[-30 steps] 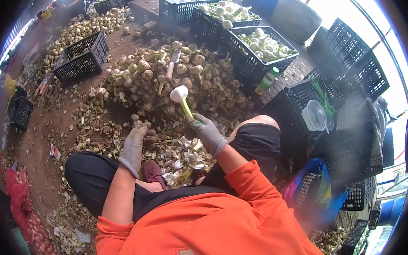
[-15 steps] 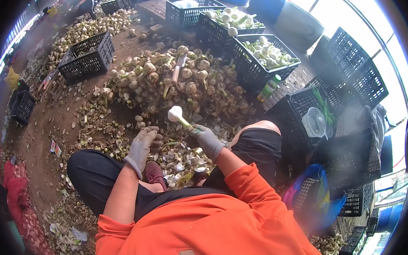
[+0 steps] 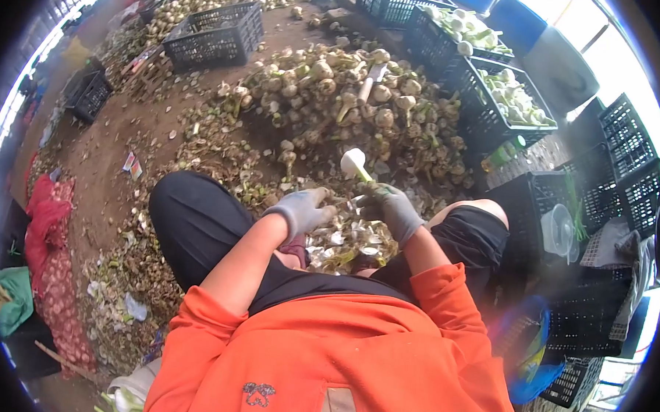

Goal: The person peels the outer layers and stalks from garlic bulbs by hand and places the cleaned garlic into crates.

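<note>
My right hand (image 3: 390, 211), in a grey glove, is closed around the green stem of a garlic bulb (image 3: 352, 160). The bulb is white and clean and points up and to the left. My left hand (image 3: 302, 208), also gloved, is just left of it with fingers apart, holding nothing visible. Beyond both hands lies a heap of unpeeled garlic (image 3: 313, 87), with a wooden-handled blade (image 3: 370, 84) resting on top. Peeled skins (image 3: 341, 236) cover the ground beneath my hands.
Black crates of white garlic (image 3: 511, 100) stand at the back right. A green-capped bottle (image 3: 503, 153) is beside them. Clear plastic bowls (image 3: 557, 229) sit on a crate at the right. Another crate (image 3: 215, 37) stands back left. A red net sack (image 3: 58, 275) lies at the left.
The view has swung left, so the scene sits further right. My left hand has turned toward my right hand, fingers now pointing right. The bulb stays in my right hand.
</note>
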`<state>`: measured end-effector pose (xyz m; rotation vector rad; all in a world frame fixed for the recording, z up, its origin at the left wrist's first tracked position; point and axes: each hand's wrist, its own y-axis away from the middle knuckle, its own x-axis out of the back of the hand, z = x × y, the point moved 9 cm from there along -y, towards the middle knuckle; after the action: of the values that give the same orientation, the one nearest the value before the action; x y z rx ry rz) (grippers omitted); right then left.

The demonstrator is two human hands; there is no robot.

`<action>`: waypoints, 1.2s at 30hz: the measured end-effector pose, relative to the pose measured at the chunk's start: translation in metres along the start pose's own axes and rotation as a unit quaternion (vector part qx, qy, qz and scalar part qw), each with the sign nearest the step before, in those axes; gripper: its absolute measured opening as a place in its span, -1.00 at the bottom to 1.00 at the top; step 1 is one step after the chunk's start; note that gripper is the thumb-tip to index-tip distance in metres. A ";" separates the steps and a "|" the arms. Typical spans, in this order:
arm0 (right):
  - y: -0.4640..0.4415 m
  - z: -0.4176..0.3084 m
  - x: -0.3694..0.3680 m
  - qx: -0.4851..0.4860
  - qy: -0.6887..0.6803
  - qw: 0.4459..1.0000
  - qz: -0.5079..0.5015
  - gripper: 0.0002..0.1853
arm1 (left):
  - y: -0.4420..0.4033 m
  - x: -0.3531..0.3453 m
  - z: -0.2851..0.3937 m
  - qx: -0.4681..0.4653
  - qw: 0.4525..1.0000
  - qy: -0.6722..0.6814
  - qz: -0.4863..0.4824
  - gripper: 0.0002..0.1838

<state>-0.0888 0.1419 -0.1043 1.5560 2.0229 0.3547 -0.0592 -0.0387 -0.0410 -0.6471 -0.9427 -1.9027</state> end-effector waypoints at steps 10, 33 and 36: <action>0.011 -0.008 -0.013 0.009 0.010 1.000 -0.013 -0.69 | -0.001 -0.008 0.003 0.029 0.995 -0.063 -0.070 -0.33; 0.012 -0.006 -0.017 0.018 0.040 0.999 -0.026 -0.72 | -0.004 -0.018 0.003 0.016 0.995 -0.056 -0.086 -0.37; 0.011 -0.003 -0.017 0.013 0.020 0.999 -0.035 -0.71 | -0.005 -0.019 0.000 0.020 0.993 -0.072 -0.090 -0.37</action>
<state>-0.0789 0.1291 -0.0922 1.5015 2.1152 0.3362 -0.0542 -0.0276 -0.0565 -0.7036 -1.1612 -2.0102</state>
